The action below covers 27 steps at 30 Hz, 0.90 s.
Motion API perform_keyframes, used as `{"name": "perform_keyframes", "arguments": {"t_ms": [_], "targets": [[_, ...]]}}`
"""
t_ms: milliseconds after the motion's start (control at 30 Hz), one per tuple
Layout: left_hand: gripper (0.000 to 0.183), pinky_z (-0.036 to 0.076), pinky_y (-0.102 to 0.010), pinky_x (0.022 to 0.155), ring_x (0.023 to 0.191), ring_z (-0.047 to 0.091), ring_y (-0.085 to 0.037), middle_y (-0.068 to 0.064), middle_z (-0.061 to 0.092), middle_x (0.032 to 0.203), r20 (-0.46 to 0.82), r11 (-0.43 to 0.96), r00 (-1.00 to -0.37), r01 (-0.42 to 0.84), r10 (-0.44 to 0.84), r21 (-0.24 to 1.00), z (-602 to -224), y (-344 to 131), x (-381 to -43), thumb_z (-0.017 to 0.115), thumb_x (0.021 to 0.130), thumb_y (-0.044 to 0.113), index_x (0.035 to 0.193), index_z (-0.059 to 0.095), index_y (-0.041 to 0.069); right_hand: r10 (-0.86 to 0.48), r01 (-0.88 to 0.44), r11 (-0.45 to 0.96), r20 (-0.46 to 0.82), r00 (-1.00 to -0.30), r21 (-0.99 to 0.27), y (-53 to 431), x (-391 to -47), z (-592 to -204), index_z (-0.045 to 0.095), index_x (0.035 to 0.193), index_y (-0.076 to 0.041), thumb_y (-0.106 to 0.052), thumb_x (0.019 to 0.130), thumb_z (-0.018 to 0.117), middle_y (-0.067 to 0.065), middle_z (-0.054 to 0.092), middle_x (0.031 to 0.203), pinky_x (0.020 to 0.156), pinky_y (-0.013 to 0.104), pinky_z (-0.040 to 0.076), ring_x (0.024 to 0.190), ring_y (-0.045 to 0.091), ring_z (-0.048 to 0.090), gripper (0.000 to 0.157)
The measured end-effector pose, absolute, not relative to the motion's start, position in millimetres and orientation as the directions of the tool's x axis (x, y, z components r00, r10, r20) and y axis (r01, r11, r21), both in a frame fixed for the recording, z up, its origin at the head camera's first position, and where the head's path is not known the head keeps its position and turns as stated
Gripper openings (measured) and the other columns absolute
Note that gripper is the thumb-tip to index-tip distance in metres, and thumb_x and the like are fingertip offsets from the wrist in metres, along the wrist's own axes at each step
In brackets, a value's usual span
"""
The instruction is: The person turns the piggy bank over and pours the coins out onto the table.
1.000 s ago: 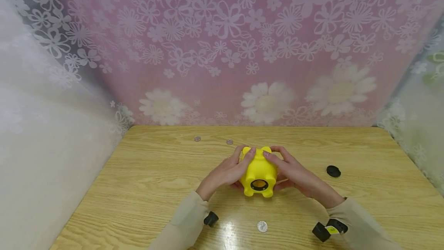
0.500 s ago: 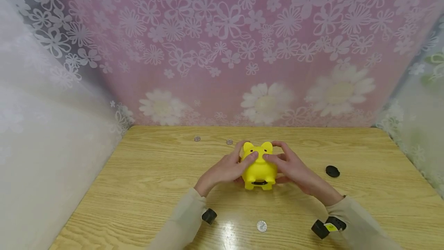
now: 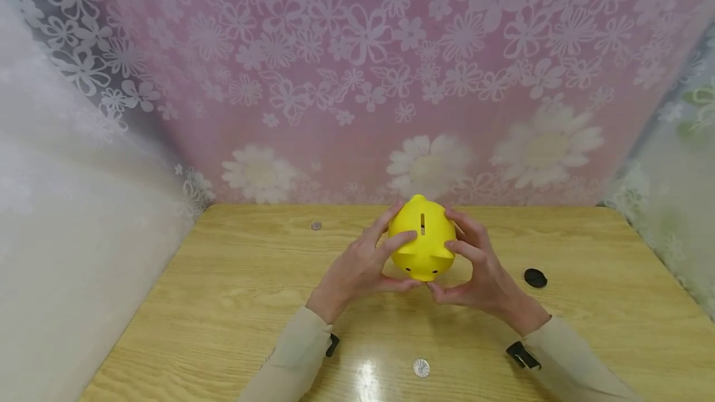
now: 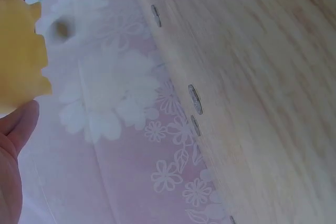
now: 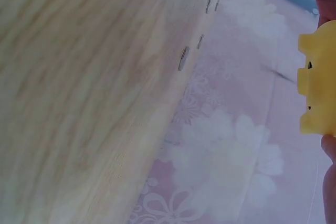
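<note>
A yellow piggy bank (image 3: 422, 237) is held up above the table between both hands, its coin slot facing up and its face toward me. My left hand (image 3: 362, 263) grips its left side, and my right hand (image 3: 486, 268) grips the right, thumbs under the snout. Only edges of the bank (image 4: 20, 56) and hand show in the left wrist view. Below the bank's feet there, a small blurred dark thing (image 4: 62, 30) hangs in the air. The right wrist view catches a dark streak (image 5: 281, 74) in the same gap. The bank's underside hole is hidden in the head view.
One silver coin (image 3: 421, 368) lies near the front of the wooden table (image 3: 223, 303), another coin (image 3: 316, 226) near the back edge. A round black plug (image 3: 535, 278) lies to the right. Several coins (image 4: 195, 99) show in the wrist views. Floral curtains (image 3: 357, 79) surround the table.
The piggy bank has been lifted and turned from showing its open underside to showing its slotted back. Both hands rose with it, thumbs shifting to beneath the snout.
</note>
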<state>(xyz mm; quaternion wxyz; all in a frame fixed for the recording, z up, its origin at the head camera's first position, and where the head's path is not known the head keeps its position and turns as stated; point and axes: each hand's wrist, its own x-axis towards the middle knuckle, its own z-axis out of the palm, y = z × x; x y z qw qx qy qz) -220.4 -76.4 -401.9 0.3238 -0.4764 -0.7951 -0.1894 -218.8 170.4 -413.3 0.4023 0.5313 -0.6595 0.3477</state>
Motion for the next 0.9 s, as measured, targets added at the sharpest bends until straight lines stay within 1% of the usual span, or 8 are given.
{"name": "perform_keyframes", "arguments": {"t_ms": [233,433,533,600,667,800,900], "targets": [[0.092,0.049,-0.035,0.111,0.14,0.052,-0.032,-0.021,0.028,0.164,0.688,0.483,-0.352,0.875,0.634,0.003,-404.6,-76.8,-220.5,0.087,0.079,0.05,0.148,0.033,0.022,-0.438,-0.975,0.22,0.889,-0.13,-0.034,171.5,-218.6,-414.6,0.041,0.124,0.001,-0.035,0.093,0.07,0.042,0.033,0.14,0.12,0.033,0.037,0.151,0.037,0.035,0.056],[0.091,0.048,-0.035,0.112,0.142,0.05,-0.033,-0.022,0.029,0.163,0.686,0.465,-0.356,0.885,0.634,0.029,-409.1,-77.2,-222.0,0.087,0.079,0.047,0.147,0.033,0.019,-0.445,-0.973,0.225,0.881,-0.157,-0.059,172.1,-219.9,-419.2,0.042,0.124,0.004,-0.037,0.092,0.072,0.04,0.035,0.143,0.119,0.03,0.038,0.148,0.039,0.038,0.06],[0.092,0.047,-0.035,0.113,0.143,0.048,-0.033,-0.022,0.029,0.163,0.68,0.456,-0.366,0.888,0.635,0.053,-411.1,-77.3,-222.2,0.088,0.079,0.045,0.147,0.033,0.018,-0.453,-0.967,0.242,0.873,-0.182,-0.076,173.1,-220.1,-421.6,0.043,0.124,0.005,-0.039,0.092,0.071,0.041,0.037,0.14,0.12,0.028,0.038,0.146,0.037,0.04,0.062],[0.092,0.047,-0.035,0.113,0.143,0.048,-0.032,-0.022,0.028,0.164,0.673,0.454,-0.38,0.888,0.635,0.073,-412.3,-77.4,-222.3,0.088,0.079,0.044,0.148,0.033,0.017,-0.459,-0.96,0.264,0.863,-0.213,-0.097,174.3,-219.1,-422.8,0.044,0.125,0.007,-0.042,0.092,0.071,0.042,0.039,0.138,0.12,0.025,0.037,0.145,0.035,0.041,0.065],[0.091,0.048,-0.034,0.112,0.142,0.05,-0.031,-0.021,0.029,0.164,0.661,0.454,-0.405,0.884,0.632,0.107,-413.1,-77.7,-221.7,0.088,0.08,0.042,0.148,0.034,0.016,-0.462,-0.95,0.277,0.848,-0.261,-0.142,174.9,-217.6,-423.8,0.045,0.127,0.009,-0.044,0.092,0.07,0.043,0.04,0.137,0.119,0.022,0.036,0.144,0.032,0.042,0.068],[0.092,0.05,-0.034,0.11,0.141,0.052,-0.03,-0.017,0.032,0.164,0.631,0.469,-0.475,0.862,0.613,0.194,-414.6,-79.3,-219.1,0.089,0.079,0.039,0.149,0.035,0.014,-0.448,-0.918,0.287,0.808,-0.382,-0.275,174.2,-213.4,-425.4,0.045,0.134,0.012,-0.047,0.091,0.072,0.037,0.041,0.144,0.115,0.018,0.038,0.143,0.026,0.044,0.078],[0.092,0.051,-0.035,0.109,0.14,0.053,-0.03,-0.016,0.033,0.164,0.614,0.477,-0.509,0.847,0.603,0.233,-415.0,-80.0,-217.5,0.089,0.08,0.039,0.151,0.035,0.014,-0.444,-0.893,0.287,0.778,-0.446,-0.348,174.0,-212.0,-427.1,0.044,0.138,0.011,-0.048,0.09,0.073,0.034,0.04,0.149,0.114,0.017,0.039,0.145,0.024,0.044,0.082]]}}
